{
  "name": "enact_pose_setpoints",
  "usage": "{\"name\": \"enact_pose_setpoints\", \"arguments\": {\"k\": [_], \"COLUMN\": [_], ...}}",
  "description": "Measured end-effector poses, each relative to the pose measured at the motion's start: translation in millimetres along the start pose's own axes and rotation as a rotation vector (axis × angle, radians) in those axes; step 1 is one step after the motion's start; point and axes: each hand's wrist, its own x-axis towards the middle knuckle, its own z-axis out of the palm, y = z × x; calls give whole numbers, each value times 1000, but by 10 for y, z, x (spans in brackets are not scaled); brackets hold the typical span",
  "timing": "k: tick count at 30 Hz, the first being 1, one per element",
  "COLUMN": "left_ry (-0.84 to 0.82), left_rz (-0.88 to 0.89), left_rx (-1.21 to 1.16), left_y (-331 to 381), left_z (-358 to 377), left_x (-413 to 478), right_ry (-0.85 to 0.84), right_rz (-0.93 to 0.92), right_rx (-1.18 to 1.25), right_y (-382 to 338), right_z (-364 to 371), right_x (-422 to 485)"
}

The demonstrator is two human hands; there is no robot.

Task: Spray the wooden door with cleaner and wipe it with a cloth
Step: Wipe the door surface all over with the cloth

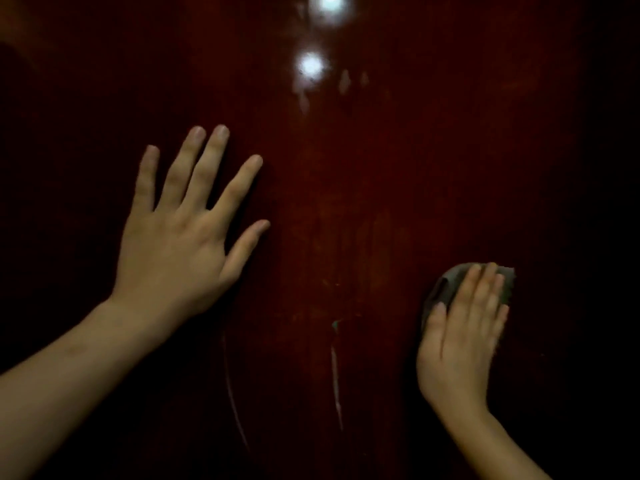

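Note:
The dark reddish-brown glossy wooden door [363, 202] fills the whole view. My left hand [180, 237] lies flat on it at the left, fingers spread and straight. At the lower right my right hand [460, 337] presses a small grey-green cloth [446, 282] against the door with straight fingers; most of the cloth is hidden under the palm and fingers. No spray bottle is in view.
Two bright light reflections [310, 65] shine on the door near the top centre. Pale wet streaks [335, 375] run down the door's lower middle. The edges of the view are very dark.

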Motion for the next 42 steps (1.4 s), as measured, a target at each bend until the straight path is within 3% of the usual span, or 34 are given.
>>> {"name": "enact_pose_setpoints", "arguments": {"k": [4, 8, 11, 14, 18, 20, 23, 25, 30, 32, 36, 42], "left_ry": [15, 70, 92, 101, 112, 114, 125, 151, 207, 192, 104, 69], "left_rz": [-125, -246, -299, -333, -346, -354, -354, -350, -343, -358, -400, -473], "left_rx": [-47, -139, -158, -163, -160, -152, -159, -153, -112, -92, -70, -72], "left_y": [-494, -914, -1091, -1218, -1274, -1299, -1307, -1313, -1462, -1500, -1572, -1578], "left_z": [-39, 4, 46, 63, 72, 72, 97, 120, 43, -15, -94, -92], "left_x": [-315, -531, -647, -715, -761, -757, -739, -745, -837, -942, -1169, -1276], "right_ry": [29, -44, -125, -81, 46, 43, 86, 115, -81, -134, -108, 85], "right_rz": [-148, -716, -1004, -914, -413, -212, -89, -199, -1177, -1330, -1316, -704], "right_rx": [-110, -111, -180, -119, -136, -91, -48, -85, -197, -263, -203, -144], "right_y": [-1002, -2037, -2162, -1841, -1370, -1376, -1792, -2186, -2752, -2667, -2555, -2897], "right_z": [41, 202, 244, 160, -219, -374, -389, -295, 129, 178, 167, -51], "right_x": [174, -127, -335, 76, 1028, 1357, 1561, 1453, 273, 44, 256, 974]}}
